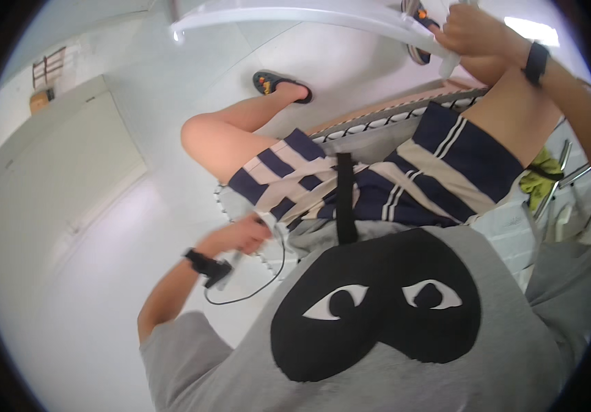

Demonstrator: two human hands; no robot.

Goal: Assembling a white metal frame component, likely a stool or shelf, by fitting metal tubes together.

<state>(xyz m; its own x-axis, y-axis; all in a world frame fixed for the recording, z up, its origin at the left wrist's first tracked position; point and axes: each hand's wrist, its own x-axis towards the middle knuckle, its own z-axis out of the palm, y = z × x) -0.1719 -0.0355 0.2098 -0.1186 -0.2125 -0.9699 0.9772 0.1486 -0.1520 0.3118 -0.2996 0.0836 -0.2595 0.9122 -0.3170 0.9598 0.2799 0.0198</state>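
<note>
My left hand is beside my left hip with its fingers curled. A thin black cable loops from near the fingers back toward the wrist. What the fingers hold is blurred and too small to name. A black strap with a small dark device is around that wrist. At the upper right, my right hand is closed around a whitish, rod-like handle, whose lower end sticks out below the fingers. A black band circles the right wrist.
I sit on a seat with a dark-and-white laced edge. A white curved bar crosses the top. A pale cabinet-like box stands left. Yellow-green cloth and metal tubes are at right. My dark clog is on the floor.
</note>
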